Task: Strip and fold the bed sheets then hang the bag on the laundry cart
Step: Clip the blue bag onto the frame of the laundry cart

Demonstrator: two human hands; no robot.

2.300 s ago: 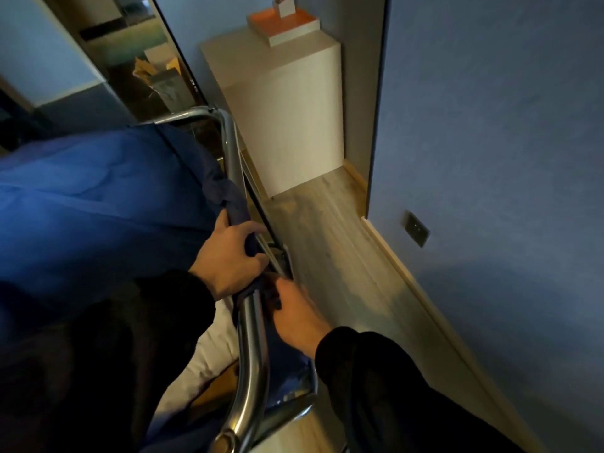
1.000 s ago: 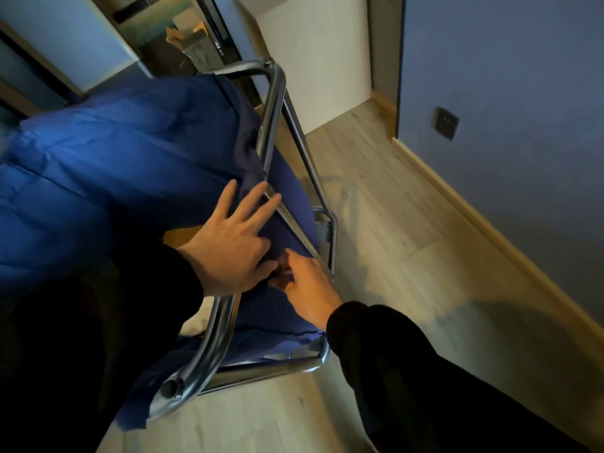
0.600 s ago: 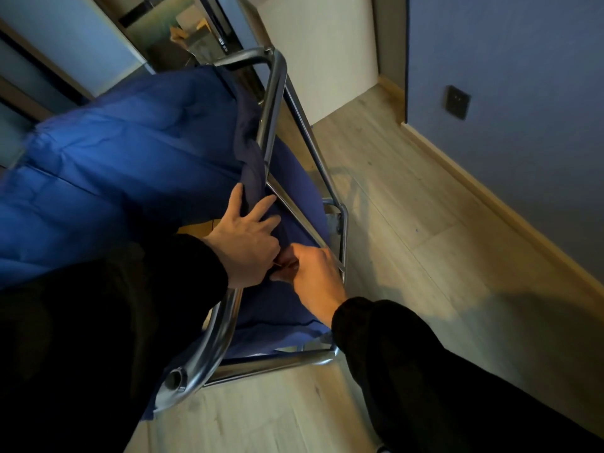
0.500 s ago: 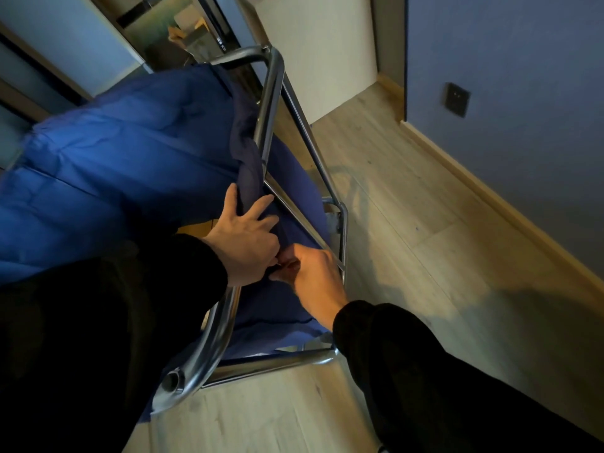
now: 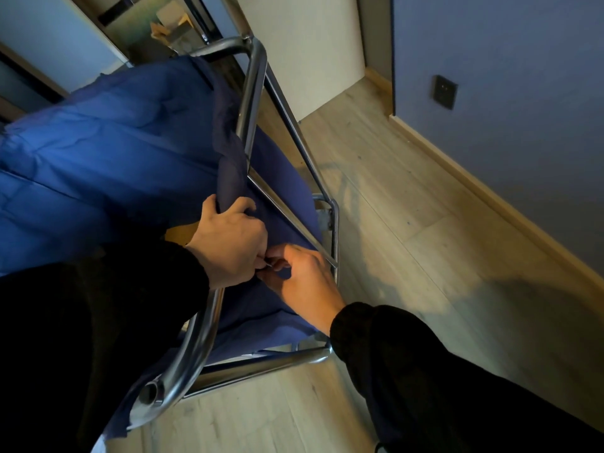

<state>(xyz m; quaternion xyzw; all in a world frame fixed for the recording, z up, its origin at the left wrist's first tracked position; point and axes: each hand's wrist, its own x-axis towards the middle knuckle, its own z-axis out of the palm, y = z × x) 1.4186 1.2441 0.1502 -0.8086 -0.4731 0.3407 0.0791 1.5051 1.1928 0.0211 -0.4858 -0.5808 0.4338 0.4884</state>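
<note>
A large blue laundry bag (image 5: 108,152) fills the chrome laundry cart frame (image 5: 253,89), its dark hem draped over the top rail. My left hand (image 5: 228,243) grips that hem where it wraps the rail, fingers curled over the fold. Just to its right, my right hand (image 5: 302,276) pinches the blue cloth close to the left fingertips, beside the frame's diagonal brace. A small thin metal piece glints between the two hands; what it is I cannot tell. Both arms wear black sleeves.
A blue wall (image 5: 506,93) with a dark socket (image 5: 444,91) and wooden skirting runs along the right. A pale cabinet (image 5: 313,50) stands behind the cart. Light wood floor (image 5: 408,243) lies between cart and wall.
My left hand's spread fingers have curled over the bag's hem on the rail. My right hand has stayed against it, still pinching the cloth. The view has shifted slightly.
</note>
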